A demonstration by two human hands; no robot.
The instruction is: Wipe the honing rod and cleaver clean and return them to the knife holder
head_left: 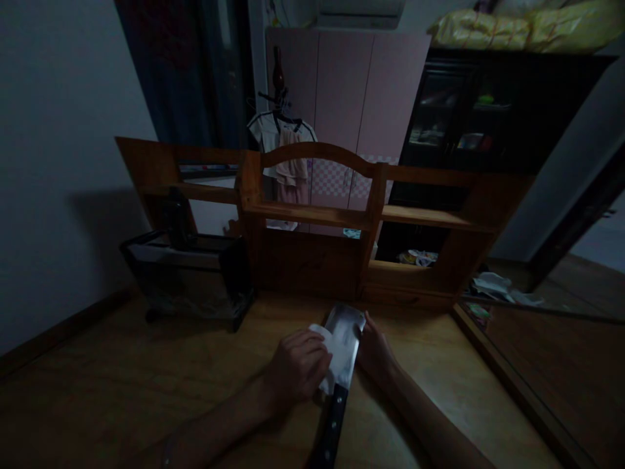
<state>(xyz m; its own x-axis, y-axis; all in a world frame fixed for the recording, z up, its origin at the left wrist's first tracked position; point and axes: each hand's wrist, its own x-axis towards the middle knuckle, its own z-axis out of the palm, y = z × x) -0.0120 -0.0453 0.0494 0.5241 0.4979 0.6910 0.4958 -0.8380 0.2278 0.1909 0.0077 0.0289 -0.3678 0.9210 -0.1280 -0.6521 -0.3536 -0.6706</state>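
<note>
A kitchen cleaver (349,340) with a broad metal blade and a black riveted handle (336,417) is held above the wooden desktop, its handle pointing toward me. My left hand (299,365) is closed on a white wipe, tissue or thin cloth (324,337), pressed against the left side of the blade. On the other side, my right hand (377,350) grips the blade near its far right corner; most of those fingers are hidden behind the metal. Neither hand is on the handle.
A wooden shelf unit (312,215) runs along the desktop's (195,384) back edge. At the left stands a dark, glossy box-shaped appliance (190,280). A raised wooden edge (508,384) bounds the right side. Wardrobes and hanging clothes (288,153) are beyond. The light is dim.
</note>
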